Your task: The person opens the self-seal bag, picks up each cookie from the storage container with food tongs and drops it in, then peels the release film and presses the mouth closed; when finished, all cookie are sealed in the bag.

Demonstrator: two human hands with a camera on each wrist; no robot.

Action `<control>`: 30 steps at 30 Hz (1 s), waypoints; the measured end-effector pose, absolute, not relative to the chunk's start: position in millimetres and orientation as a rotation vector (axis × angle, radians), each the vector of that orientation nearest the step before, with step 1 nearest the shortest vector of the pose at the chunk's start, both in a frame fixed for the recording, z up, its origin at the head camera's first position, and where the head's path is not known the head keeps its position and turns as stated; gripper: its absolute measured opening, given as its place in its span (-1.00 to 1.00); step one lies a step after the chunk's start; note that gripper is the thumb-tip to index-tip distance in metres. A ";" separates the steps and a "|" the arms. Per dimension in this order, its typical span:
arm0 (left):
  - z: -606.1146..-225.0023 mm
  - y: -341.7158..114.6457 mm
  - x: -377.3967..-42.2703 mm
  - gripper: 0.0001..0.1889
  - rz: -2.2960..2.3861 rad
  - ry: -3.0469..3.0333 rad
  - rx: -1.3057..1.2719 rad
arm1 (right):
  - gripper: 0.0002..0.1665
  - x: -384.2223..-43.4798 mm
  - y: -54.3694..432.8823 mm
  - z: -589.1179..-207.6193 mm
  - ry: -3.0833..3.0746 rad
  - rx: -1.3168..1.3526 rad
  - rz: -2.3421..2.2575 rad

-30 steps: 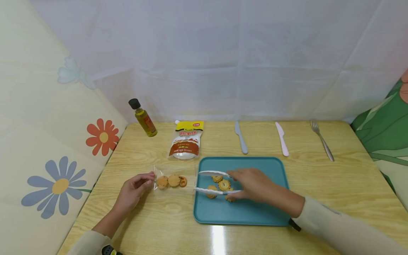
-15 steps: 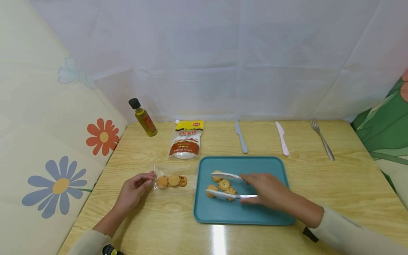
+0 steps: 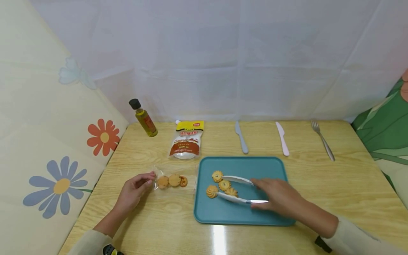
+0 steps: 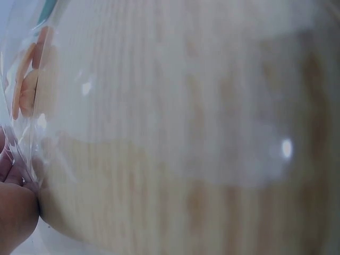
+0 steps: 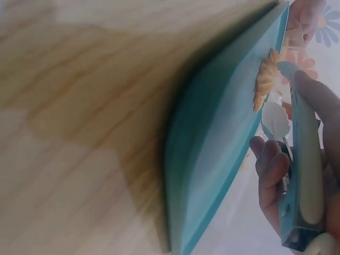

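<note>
My left hand (image 3: 134, 191) pinches the left end of a clear plastic bag (image 3: 190, 173) lying on the table. Several cookies (image 3: 174, 180) show inside it, and its right end reaches the rim of a teal tray (image 3: 271, 216). Over that tray, my right hand (image 3: 282, 198) grips tongs (image 3: 234, 199) with white tips spread apart. Several ridged cookies (image 3: 224, 185) lie on the tray's left half, around and between the tong tips. No cookie is clamped in the tongs. In the right wrist view, fingers and thumb wrap the tongs' pale handle (image 5: 308, 164).
Behind the bag lie a yellow-topped pouch (image 3: 186, 141) and an oil bottle (image 3: 146, 120) with a black cap. A grey knife (image 3: 241, 138), a pink knife (image 3: 282, 139) and a fork (image 3: 322, 140) line the back of the table.
My right hand has moved right with the tongs, whose tips went from the bag's right end to over the tray cookies. The left hand and bag have stayed put.
</note>
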State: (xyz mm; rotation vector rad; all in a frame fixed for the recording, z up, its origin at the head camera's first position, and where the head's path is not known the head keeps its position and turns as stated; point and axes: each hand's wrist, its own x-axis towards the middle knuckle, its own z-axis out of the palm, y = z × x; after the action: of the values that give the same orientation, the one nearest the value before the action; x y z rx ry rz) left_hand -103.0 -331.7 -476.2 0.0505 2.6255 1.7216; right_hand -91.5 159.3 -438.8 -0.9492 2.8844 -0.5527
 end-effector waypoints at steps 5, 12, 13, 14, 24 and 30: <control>-476.6 -332.1 -103.0 -0.76 1.722 2.621 0.047 | -0.08 -87.5 165.3 -439.0 2.879 -0.918 -0.565; -477.5 -332.3 -102.7 -0.77 1.726 2.627 0.066 | -0.07 -83.4 172.4 -439.2 2.887 -0.935 -0.549; -477.5 -332.4 -102.7 -0.77 1.724 2.628 0.068 | -0.07 -83.0 173.2 -439.6 2.888 -0.938 -0.546; -477.4 -332.4 -102.6 -0.77 1.724 2.630 0.069 | -0.08 -82.6 174.0 -439.9 2.889 -0.941 -0.544; -477.5 -332.8 -102.7 -0.77 1.723 2.629 0.070 | -0.11 -80.7 176.7 -442.7 2.871 -0.917 -0.509; -478.3 -333.1 -102.9 -0.77 1.729 2.627 0.071 | -0.15 -80.9 176.6 -443.1 2.863 -0.887 -0.502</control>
State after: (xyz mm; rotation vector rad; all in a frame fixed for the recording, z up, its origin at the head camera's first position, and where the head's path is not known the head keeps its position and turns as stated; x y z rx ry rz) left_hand -102.9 -333.1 -478.3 0.0714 2.6269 1.7288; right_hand -80.9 176.6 -443.1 -0.8866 2.8632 -0.5023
